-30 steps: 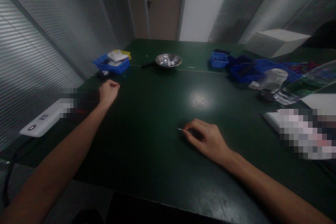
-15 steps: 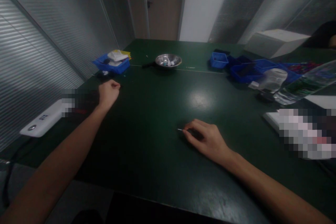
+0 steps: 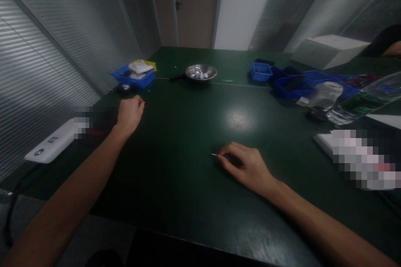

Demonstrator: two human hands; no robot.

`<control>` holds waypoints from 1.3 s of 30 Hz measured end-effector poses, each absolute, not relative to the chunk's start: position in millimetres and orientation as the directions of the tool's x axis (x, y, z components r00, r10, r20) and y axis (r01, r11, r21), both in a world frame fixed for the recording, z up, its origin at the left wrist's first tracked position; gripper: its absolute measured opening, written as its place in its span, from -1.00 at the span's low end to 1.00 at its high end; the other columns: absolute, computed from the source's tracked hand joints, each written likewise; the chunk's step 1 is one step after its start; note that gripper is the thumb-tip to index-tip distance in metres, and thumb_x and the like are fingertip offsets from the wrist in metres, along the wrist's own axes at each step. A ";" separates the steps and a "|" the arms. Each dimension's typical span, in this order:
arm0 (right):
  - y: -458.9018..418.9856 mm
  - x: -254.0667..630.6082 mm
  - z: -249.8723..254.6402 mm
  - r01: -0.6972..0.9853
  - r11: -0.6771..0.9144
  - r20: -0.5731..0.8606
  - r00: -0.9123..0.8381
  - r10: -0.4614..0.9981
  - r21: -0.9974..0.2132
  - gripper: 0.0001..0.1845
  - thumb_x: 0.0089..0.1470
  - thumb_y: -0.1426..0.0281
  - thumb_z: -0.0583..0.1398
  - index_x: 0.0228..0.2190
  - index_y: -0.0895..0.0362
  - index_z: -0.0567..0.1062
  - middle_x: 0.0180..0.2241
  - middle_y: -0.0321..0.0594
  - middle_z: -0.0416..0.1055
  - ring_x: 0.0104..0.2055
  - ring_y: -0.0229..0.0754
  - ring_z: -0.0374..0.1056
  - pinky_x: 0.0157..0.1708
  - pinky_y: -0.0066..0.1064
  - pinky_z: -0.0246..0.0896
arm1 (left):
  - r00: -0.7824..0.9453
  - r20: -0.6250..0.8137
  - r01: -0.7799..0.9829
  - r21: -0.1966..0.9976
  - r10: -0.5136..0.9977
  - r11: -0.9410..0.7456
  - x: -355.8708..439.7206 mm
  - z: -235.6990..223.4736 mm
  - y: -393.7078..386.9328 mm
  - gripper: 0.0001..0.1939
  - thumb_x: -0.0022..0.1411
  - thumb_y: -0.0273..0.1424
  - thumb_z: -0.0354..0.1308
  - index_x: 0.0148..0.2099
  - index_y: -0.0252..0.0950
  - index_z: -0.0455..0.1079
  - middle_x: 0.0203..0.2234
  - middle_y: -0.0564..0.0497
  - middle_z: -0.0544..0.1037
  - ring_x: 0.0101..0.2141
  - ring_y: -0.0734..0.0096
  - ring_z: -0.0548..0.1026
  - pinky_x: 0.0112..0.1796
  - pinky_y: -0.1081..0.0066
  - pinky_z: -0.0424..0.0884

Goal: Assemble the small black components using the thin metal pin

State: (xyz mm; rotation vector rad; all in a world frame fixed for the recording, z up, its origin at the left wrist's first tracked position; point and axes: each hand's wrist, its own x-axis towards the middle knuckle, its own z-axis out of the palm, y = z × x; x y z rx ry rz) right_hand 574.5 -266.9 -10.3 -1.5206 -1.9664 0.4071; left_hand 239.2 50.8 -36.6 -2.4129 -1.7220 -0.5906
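Observation:
Low over the green table (image 3: 181,133), my right hand (image 3: 247,164) pinches a thin, pale, needle-like piece (image 3: 214,154) between thumb and forefinger; its tip points left. My left hand (image 3: 130,112) is closed at the left side of the table, with its fingertips pressed together. Whatever it may hold is hidden or too small to name. Just beyond that hand stands a blue tray (image 3: 147,79) with white crumpled material (image 3: 140,66) and something yellow in it.
A steel bowl (image 3: 191,71) sits at the back middle. Blue bins (image 3: 261,73), a clear plastic bottle (image 3: 347,106) and a white box (image 3: 328,50) stand on the right. A white power strip (image 3: 52,142) lies at left. Part of another person (image 3: 391,44) shows at far right.
My left hand has rotated slightly at the wrist, its fingers staying closed. My right hand and the thin piece have not visibly moved.

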 end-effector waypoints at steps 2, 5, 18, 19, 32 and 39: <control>-266.7 574.1 -9.6 0.759 0.291 0.277 -0.152 0.949 -0.582 -0.79 0.36 0.28 0.14 -0.21 0.09 0.55 -0.28 -0.22 0.52 -0.38 -0.26 0.42 -0.42 -0.43 0.27 | 0.274 0.387 0.923 0.150 0.881 -0.353 239.3 -36.4 50.3 -0.72 0.41 -0.31 0.06 0.02 -0.29 0.51 -0.20 -0.21 0.62 -0.17 0.00 0.57 -0.04 0.16 0.38; -266.3 574.1 -9.8 0.766 0.291 0.277 -0.153 0.949 -0.573 -0.79 0.36 0.29 0.13 -0.21 0.09 0.54 -0.28 -0.22 0.53 -0.38 -0.25 0.42 -0.40 -0.42 0.26 | 0.307 0.411 0.904 0.155 0.858 -0.398 239.4 -36.7 50.2 -0.64 0.40 -0.34 0.05 0.15 -0.30 0.46 -0.09 -0.22 0.62 -0.09 -0.01 0.56 0.02 0.15 0.35; -266.5 575.4 -13.0 0.765 0.291 0.276 -0.154 0.949 -0.575 -0.79 0.36 0.28 0.13 -0.20 0.08 0.54 -0.26 -0.21 0.54 -0.36 -0.23 0.44 -0.39 -0.42 0.29 | 0.340 0.397 0.903 0.117 0.852 -0.414 238.3 -39.6 54.4 -0.62 0.41 -0.33 -0.02 0.03 -0.32 0.58 -0.07 -0.22 0.64 -0.05 -0.06 0.57 0.08 0.11 0.33; -266.6 575.4 -12.8 0.763 0.293 0.276 -0.155 0.948 -0.576 -0.79 0.36 0.28 0.13 -0.21 0.08 0.54 -0.26 -0.22 0.54 -0.36 -0.24 0.44 -0.38 -0.42 0.29 | 0.335 0.408 0.899 0.130 0.849 -0.417 238.4 -39.6 53.9 -0.62 0.41 -0.33 -0.02 0.02 -0.32 0.59 -0.08 -0.22 0.64 -0.05 -0.06 0.57 0.08 0.11 0.33; -267.6 576.7 -14.8 0.757 0.292 0.271 -0.158 0.950 -0.584 -0.81 0.37 0.28 0.15 -0.20 0.08 0.54 -0.27 -0.25 0.51 -0.38 -0.27 0.41 -0.41 -0.43 0.25 | 0.083 0.310 0.767 0.586 0.947 -0.260 245.0 -39.5 57.7 -0.74 0.24 -0.42 0.24 -0.03 -0.23 0.61 -0.22 -0.05 0.67 -0.21 0.21 0.61 -0.11 0.30 0.49; -265.5 575.7 -14.3 0.758 0.302 0.283 -0.161 0.945 -0.578 -0.82 0.36 0.29 0.15 -0.21 0.09 0.53 -0.28 -0.25 0.51 -0.37 -0.26 0.42 -0.38 -0.42 0.24 | 0.017 0.261 0.725 0.661 0.965 -0.192 243.4 -41.8 61.1 -0.69 0.17 -0.37 0.28 -0.02 -0.20 0.62 -0.27 0.00 0.67 -0.27 0.28 0.60 -0.24 0.39 0.46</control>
